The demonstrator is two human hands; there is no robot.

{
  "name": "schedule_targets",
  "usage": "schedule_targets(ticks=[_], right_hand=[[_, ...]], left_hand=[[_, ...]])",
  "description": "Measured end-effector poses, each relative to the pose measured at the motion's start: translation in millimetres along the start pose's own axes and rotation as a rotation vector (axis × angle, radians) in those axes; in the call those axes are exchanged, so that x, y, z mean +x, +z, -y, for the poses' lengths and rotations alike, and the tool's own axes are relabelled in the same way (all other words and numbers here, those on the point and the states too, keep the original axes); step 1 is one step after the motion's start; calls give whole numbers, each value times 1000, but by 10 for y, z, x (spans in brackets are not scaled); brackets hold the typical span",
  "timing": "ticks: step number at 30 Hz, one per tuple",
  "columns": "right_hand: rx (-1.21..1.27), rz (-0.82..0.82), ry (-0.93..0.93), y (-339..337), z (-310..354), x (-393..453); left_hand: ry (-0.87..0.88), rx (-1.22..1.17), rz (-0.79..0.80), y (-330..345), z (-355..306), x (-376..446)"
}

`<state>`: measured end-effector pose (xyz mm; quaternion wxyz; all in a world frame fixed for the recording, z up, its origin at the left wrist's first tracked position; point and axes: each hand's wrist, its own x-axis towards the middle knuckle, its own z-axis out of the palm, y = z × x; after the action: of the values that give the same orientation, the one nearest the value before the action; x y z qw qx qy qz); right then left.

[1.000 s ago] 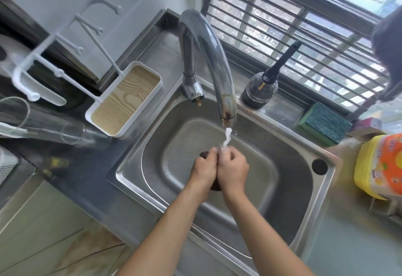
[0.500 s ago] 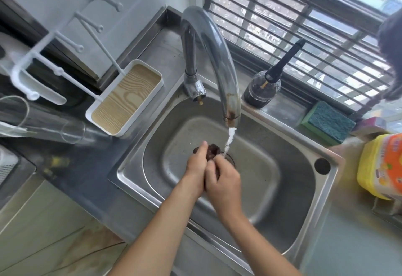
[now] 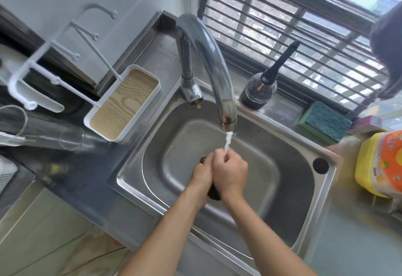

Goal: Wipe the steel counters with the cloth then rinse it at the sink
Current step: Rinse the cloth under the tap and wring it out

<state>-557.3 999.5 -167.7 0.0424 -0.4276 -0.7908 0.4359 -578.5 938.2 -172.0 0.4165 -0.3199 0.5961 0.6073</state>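
Note:
Over the basin of the steel sink (image 3: 152, 162), my left hand (image 3: 203, 172) and my right hand (image 3: 230, 172) are pressed together around a dark cloth (image 3: 214, 194). Only small dark bits of the cloth show, one below the palms and one beside the left fingers. Water runs in a thin white stream from the curved steel tap (image 3: 208, 58) onto the top of my hands. Steel counter (image 3: 87, 180) borders the sink on the left.
A white tray with a wood-grain floor (image 3: 124, 101) and a clear glass (image 3: 43, 132) stand left of the sink. On the window ledge are a dark bottle (image 3: 260, 92) and a green sponge (image 3: 325, 122). A yellow detergent bottle (image 3: 380, 164) stands at the right.
My hands have shifted right and closed together under the stream; the cloth that showed above my fingers half a second ago is now mostly hidden inside them.

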Motion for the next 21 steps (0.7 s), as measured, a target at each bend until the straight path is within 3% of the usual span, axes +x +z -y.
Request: schedule_targets(ticks=[3, 6, 8, 12, 14, 16, 19, 21], right_hand=[[173, -86, 390, -79, -78, 396], [396, -74, 440, -155, -57, 351], [466, 9, 340, -187, -73, 169], [150, 56, -153, -134, -219, -248], [133, 19, -236, -72, -176, -308], [191, -24, -127, -34, -99, -148], [258, -139, 202, -87, -15, 300], [267, -117, 278, -134, 47, 363]], left_hand=[[51, -67, 48, 105, 33, -110], [53, -311, 126, 63, -81, -77], [86, -400, 80, 1, -122, 3], [229, -135, -99, -61, -102, 73], [280, -39, -93, -49, -100, -12], [296, 14, -72, -12, -98, -118], [275, 81, 61, 92, -77, -238], [256, 109, 62, 124, -111, -259]])
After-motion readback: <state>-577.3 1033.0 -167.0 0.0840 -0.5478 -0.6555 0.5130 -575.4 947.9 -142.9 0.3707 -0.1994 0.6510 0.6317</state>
